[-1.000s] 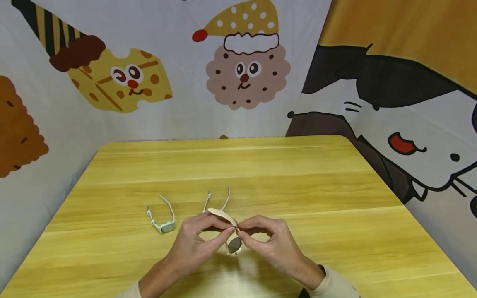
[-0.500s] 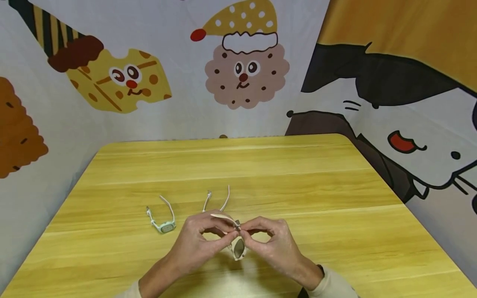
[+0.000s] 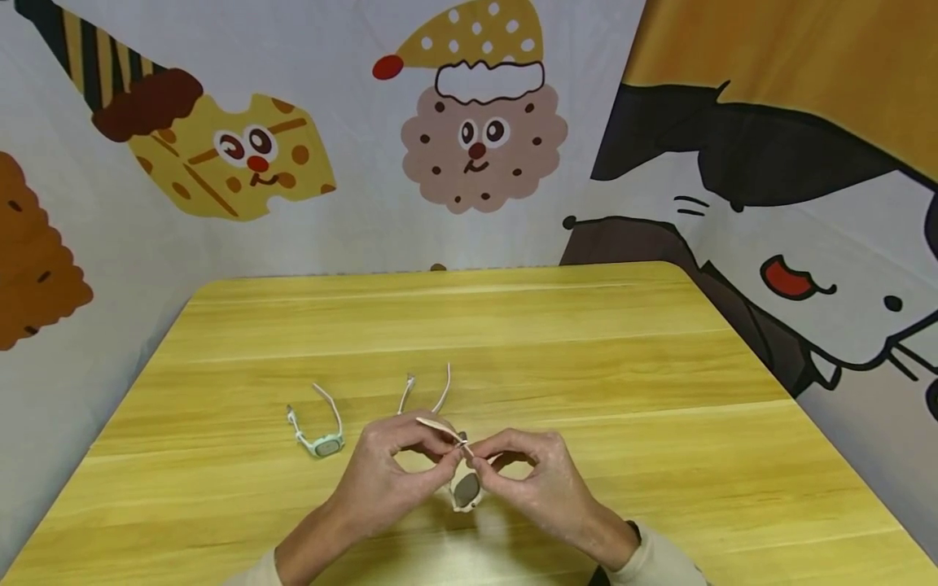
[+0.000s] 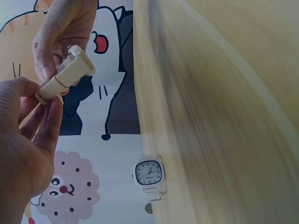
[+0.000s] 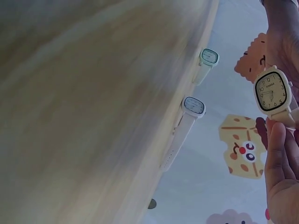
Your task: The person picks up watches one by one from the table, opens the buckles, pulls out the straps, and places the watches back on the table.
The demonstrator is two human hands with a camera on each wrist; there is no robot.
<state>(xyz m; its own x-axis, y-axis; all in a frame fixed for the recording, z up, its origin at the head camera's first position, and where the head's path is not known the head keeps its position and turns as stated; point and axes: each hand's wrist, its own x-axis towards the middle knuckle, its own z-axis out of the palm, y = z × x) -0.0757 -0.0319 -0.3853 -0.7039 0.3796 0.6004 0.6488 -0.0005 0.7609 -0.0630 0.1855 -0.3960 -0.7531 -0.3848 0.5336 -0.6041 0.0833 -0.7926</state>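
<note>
A cream wristwatch (image 3: 466, 490) hangs between both hands above the table, its grey case back towards me in the head view. My left hand (image 3: 399, 468) pinches its strap near the metal buckle, between thumb and fingers. From the other side my right hand (image 3: 531, 472) pinches the strap too, its fingertips close to the left ones. In the right wrist view the dial of the cream wristwatch (image 5: 272, 91) faces out. The left wrist view shows the strap (image 4: 65, 77) closed into a loop with a band around it. Fingertips partly hide the buckle.
A mint green watch (image 3: 326, 445) lies on the wooden table (image 3: 586, 358) left of the hands. Behind the left hand lies a white watch (image 4: 149, 172), largely hidden in the head view except its strap ends (image 3: 443, 395). A cartoon-printed cloth (image 3: 352, 228) hangs behind the table.
The watch case has dropped slightly and turned its back more towards me. The strap's free end now sits lower and flatter between the fingers. Both hands stay in nearly the same place.
</note>
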